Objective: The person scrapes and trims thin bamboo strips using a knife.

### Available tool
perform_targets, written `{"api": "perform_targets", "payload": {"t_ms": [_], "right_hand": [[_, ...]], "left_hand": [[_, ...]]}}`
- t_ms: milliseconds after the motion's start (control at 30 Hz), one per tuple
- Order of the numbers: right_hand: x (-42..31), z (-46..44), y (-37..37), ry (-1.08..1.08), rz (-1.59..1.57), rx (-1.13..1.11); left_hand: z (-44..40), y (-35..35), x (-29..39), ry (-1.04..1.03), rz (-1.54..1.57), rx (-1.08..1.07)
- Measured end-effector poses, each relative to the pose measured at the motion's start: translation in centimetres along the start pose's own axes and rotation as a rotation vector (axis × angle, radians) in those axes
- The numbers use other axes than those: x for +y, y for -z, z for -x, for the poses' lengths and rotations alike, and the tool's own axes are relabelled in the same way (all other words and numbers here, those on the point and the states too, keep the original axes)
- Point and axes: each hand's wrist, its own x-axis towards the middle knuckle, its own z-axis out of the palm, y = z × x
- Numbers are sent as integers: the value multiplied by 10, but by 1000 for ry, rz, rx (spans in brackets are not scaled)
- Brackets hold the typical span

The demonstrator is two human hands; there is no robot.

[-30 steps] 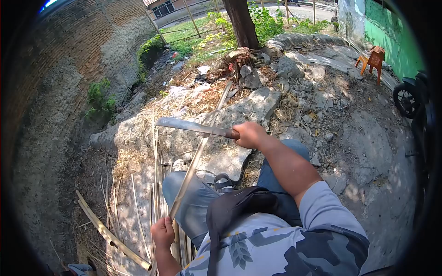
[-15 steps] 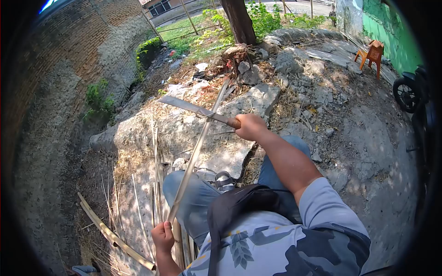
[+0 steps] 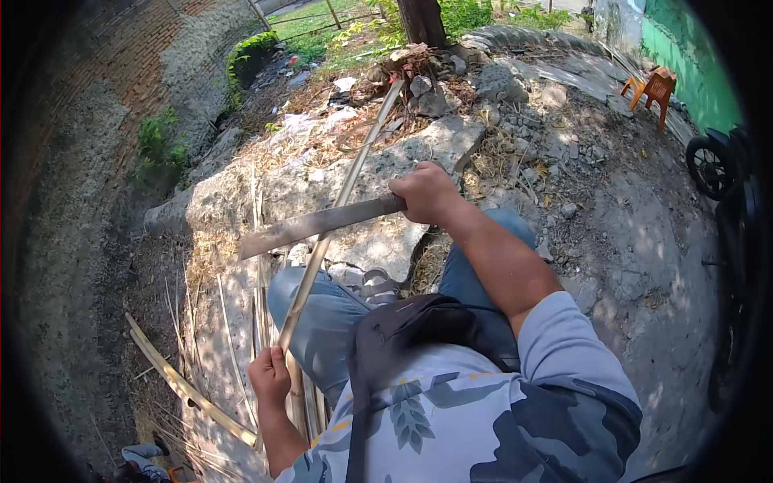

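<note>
My right hand (image 3: 425,193) is closed around the handle of a machete (image 3: 322,224), whose broad blade points left. The blade lies across a long split bamboo strip (image 3: 348,187); whether they touch I cannot tell. My left hand (image 3: 270,375) grips the strip's near end, beside my left knee. From there the strip slants up and away, its far end by the stones near the tree. More bamboo strips (image 3: 259,298) lie on the ground left of my knee, some partly hidden by my left leg.
A curved bamboo piece (image 3: 187,390) lies at lower left. A broken concrete slab (image 3: 435,165) and rubble are in front, below a tree trunk (image 3: 422,22). A brick wall (image 3: 80,88) rises left. An orange stool (image 3: 659,90) and a motorcycle (image 3: 713,161) stand right.
The machete has come down along the strip towards me, its blade tip swinging lower. A curled shaving at the blade is no longer there. My left hand has moved slightly up and left.
</note>
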Motion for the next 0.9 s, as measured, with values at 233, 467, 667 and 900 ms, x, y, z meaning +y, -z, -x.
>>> {"api": "perform_targets", "payload": {"t_ms": [233, 467, 667, 900], "right_hand": [[8, -1, 16, -437, -156, -111], [32, -3, -10, -302, -419, 80], [6, 0, -13, -305, -588, -129], [-33, -2, 1, 191, -47, -258]], "left_hand": [[20, 26, -16, 1, -52, 66], [27, 1, -32, 37, 178, 61], [18, 2, -27, 15, 52, 67], [4, -1, -19, 36, -31, 74]]}}
